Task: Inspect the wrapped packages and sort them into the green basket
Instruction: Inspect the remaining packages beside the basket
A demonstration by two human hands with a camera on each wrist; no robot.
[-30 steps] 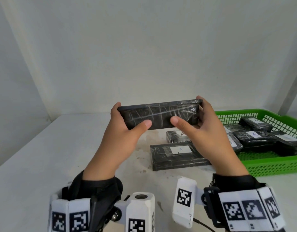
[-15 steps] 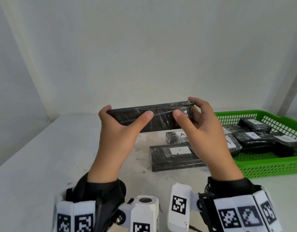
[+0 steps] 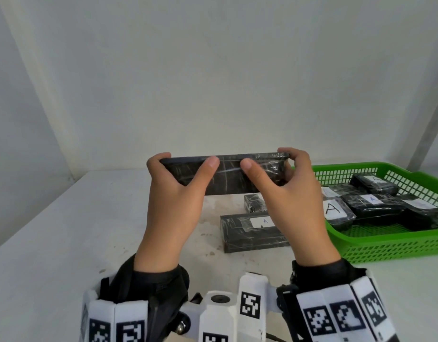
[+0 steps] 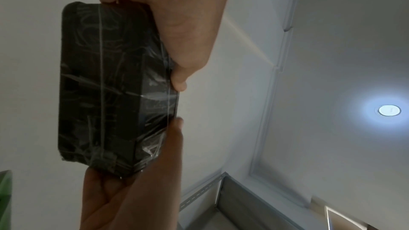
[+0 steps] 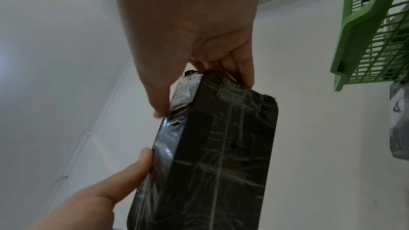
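Observation:
I hold a flat black package [image 3: 228, 176] wrapped in clear film up in the air above the table, lengthwise between both hands. My left hand [image 3: 173, 183] grips its left end, thumb on the near face and fingers over the top edge. My right hand [image 3: 282, 181] grips the right end the same way. The wrist views show the same package [image 4: 110, 85] [image 5: 217, 155] from below, with no label on the faces seen. The green basket [image 3: 395, 243] sits on the table at the right, with several labelled black packages [image 3: 371, 206] inside.
Two more black packages lie on the white table under my hands: a long one [image 3: 252, 230] with a white "A" label and a smaller one [image 3: 255, 202] behind it. White walls close off the table at the back and left.
Both hands have tipped the package, so its top edge now leans toward me and its broad face looks narrower. The hands sit slightly lower and wider apart on it.

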